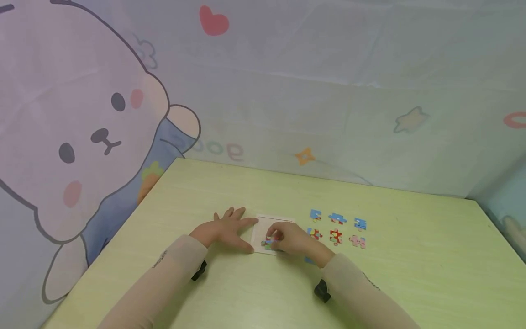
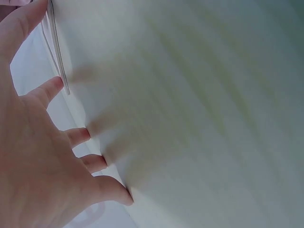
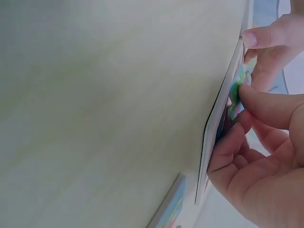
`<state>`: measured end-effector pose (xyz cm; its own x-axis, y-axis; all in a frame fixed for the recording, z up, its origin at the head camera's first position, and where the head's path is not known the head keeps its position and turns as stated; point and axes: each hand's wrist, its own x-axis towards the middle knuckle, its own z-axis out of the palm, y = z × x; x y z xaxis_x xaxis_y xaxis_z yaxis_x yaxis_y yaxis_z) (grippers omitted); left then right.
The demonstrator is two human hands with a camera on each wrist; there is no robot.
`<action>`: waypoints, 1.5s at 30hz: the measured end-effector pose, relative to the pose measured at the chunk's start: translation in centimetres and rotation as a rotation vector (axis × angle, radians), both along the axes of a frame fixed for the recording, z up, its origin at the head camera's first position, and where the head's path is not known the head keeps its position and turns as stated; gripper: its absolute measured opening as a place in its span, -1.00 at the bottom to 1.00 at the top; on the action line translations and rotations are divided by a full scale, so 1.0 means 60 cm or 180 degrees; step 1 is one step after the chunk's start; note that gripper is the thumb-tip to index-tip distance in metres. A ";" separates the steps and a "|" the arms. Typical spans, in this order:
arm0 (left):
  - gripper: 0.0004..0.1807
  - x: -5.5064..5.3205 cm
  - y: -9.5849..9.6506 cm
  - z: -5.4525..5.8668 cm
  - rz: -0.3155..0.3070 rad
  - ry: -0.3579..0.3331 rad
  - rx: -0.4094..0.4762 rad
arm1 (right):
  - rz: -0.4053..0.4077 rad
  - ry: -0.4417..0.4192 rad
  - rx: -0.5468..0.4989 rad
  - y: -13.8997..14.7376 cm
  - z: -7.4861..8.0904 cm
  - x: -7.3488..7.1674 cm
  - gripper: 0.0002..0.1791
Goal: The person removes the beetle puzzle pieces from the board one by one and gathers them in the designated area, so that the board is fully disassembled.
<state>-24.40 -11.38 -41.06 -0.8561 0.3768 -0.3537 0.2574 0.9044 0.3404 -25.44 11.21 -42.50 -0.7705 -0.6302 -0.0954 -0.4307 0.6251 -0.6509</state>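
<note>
A white puzzle tray lies flat on the table. My left hand is spread at its left side, thumb and index fingertip at the edge. In the left wrist view the other fingertips of the left hand rest on the tabletop. My right hand is over the tray's right part and pinches a colourful jigsaw piece between thumb and fingers. The right wrist view shows this piece tilted close over the tray, partly hidden by the fingers.
Right of the tray several loose jigsaw pieces lie in rows, among them a blue one, a red one and a pink one. Another blue piece is partly hidden by the right wrist. A printed cloth hangs behind the table.
</note>
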 end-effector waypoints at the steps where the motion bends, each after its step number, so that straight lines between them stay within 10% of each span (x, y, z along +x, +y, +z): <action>1: -0.09 0.000 0.000 0.000 -0.0002 0.0005 -0.0004 | -0.0001 -0.0024 -0.0033 0.001 0.000 0.000 -0.84; 30: -0.08 -0.004 -0.002 0.001 0.0018 -0.0016 -0.0030 | -0.0066 -0.0218 -0.0488 0.056 0.049 0.011 -0.88; 45: -0.08 -0.001 -0.006 0.003 -0.0008 -0.0047 0.0064 | -0.0089 0.0147 -0.0469 0.137 0.069 0.029 -0.87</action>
